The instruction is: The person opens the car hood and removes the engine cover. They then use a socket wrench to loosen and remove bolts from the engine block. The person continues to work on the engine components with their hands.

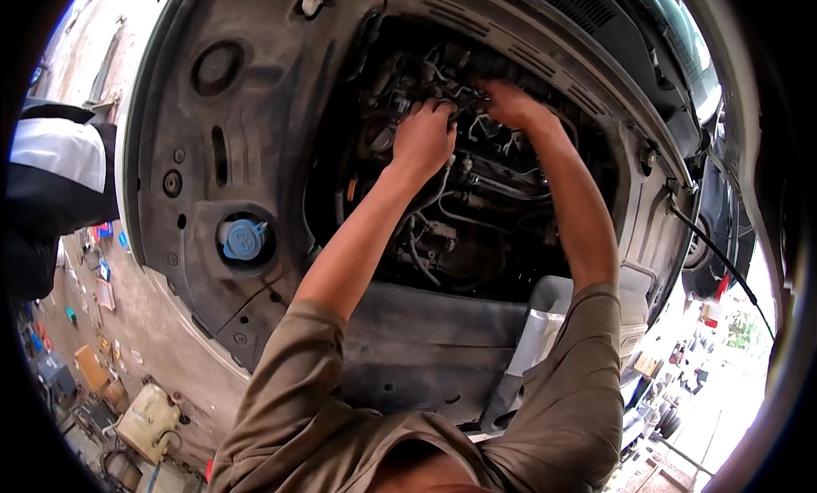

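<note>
Both my arms reach into the open engine bay (pixel 502 263) of a vehicle. My left hand (pixel 425 137) rests on the upper part of the engine (pixel 485 182), its fingers curled over a dark part that I cannot make out. To its right and slightly farther in, my right hand (pixel 512 106) is bent toward the left hand. Its fingers are drawn together among thin pipes and hoses, and shadow hides whatever lies at their tips. Metal pipes and a dark hose run across the engine below both hands.
Dark plastic trim (pixel 255 127) surrounds the bay, with a blue reservoir cap (pixel 244 239) on the left. The raised hood's edge and a thin black rod (pixel 723 267) stand at the right. Tools and parts litter the ground at lower left, near a beige container (pixel 149 422).
</note>
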